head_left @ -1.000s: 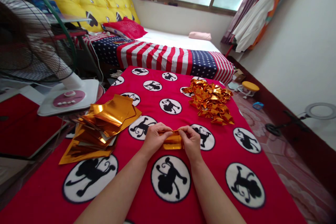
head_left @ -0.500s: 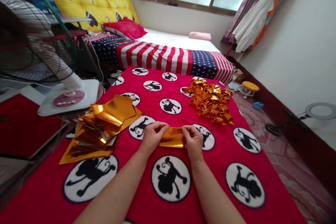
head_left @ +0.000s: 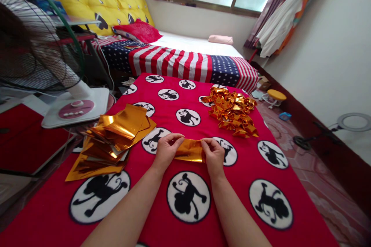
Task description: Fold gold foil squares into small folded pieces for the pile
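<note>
A folded sheet of gold foil paper [head_left: 189, 151] stretches between my two hands, low over the red cloth. My left hand [head_left: 168, 148] pinches its upper left corner between thumb and fingers. At the opposite corner, my right hand [head_left: 213, 152] grips the top edge the same way. Left of my hands lies a loose stack of flat gold foil sheets [head_left: 124, 123], some showing a pale backing. Beyond my right hand sits a heap of folded gold foil pieces [head_left: 232, 112]. The part of the sheet behind my fingers is hidden.
A red cloth with monkey circles [head_left: 199, 131] covers the surface. A fan's white base [head_left: 92, 100] stands at the left, close to the foil stack. Behind is a bed with a striped, starred cover [head_left: 174, 60]. On the floor at right are a yellow-topped stool [head_left: 276, 95] and a ring light [head_left: 353, 121].
My left hand has shifted very slightly left along the sheet's edge. My right hand, the stack and the heap look unmoved.
</note>
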The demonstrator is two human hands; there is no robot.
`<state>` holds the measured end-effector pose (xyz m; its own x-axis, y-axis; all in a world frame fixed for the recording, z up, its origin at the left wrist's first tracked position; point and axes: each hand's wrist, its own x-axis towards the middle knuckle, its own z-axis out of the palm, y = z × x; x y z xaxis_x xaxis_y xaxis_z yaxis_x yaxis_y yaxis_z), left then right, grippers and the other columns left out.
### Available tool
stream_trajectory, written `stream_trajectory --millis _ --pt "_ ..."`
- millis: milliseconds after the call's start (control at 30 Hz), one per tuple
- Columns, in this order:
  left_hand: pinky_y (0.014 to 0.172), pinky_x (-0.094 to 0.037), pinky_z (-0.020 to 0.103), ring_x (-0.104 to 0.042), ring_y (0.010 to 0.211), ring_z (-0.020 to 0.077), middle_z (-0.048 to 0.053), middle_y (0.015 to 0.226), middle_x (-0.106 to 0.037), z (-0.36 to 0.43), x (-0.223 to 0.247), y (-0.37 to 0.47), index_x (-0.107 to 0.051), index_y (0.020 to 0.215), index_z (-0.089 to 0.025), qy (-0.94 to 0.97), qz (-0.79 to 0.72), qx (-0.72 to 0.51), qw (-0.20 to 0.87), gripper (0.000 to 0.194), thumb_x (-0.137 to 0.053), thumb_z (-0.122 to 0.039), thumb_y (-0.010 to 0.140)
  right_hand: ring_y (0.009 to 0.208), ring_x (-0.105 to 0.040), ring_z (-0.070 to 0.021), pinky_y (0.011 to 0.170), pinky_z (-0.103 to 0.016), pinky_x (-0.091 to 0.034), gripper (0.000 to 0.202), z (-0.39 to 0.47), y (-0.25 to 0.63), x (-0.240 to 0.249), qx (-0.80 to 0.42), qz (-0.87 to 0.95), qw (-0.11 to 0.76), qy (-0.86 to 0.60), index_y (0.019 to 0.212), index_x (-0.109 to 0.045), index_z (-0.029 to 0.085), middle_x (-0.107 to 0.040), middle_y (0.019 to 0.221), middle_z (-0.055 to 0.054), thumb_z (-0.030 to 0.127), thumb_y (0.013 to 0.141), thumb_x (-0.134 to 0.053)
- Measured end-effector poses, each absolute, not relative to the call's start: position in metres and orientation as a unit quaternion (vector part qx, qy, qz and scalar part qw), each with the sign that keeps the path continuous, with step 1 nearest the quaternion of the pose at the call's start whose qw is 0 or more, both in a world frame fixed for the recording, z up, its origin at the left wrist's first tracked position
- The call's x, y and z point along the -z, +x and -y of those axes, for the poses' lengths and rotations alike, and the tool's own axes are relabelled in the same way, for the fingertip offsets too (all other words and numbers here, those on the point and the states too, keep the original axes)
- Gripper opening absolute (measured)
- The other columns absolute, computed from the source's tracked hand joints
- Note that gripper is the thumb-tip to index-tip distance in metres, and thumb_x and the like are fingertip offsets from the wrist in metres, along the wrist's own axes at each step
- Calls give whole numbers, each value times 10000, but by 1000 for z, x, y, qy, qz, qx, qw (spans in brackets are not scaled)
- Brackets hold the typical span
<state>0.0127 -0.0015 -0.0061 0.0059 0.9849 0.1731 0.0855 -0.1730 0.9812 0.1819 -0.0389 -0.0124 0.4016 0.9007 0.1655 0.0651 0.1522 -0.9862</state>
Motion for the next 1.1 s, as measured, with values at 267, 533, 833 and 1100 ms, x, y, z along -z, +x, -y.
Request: stream_trajectory --millis 267,533,833,1100 --pt "589 -468 212 -607 645 129 37 761 -705 1 8 13 -733 870 -158 562 -467 -512 451 227 -711 -349 747 660 -571 -144 632 -254 -454 187 39 183 13 -333 429 622 -563 791 -685 177 -647 723 -11 363 783 -683" --pt "576 -457 207 -585 624 115 34 761 -693 2 7 12 -726 885 -154 575 -469 -498 449 240 -717 -346 742 679 -589 -148 644 -255 -469 193 40 183 10 -342 421 625 -561 796 -686 172 -659 742 -18 364 779 -689" --pt "605 -478 215 -623 666 138 43 771 -712 1 6 12 -728 863 -155 580 -468 -498 443 220 -703 -343 751 688 -594 -149 647 -254 -474 197 38 182 10 -351 422 620 -561 809 -687 171 -662 747 -21 367 784 -689" --pt "614 -487 222 -629 667 143 43 770 -715 1 9 11 -732 867 -157 590 -469 -497 430 215 -687 -342 767 694 -609 -151 660 -252 -484 210 38 182 12 -352 422 618 -562 806 -692 175 -678 753 -21 382 770 -700"
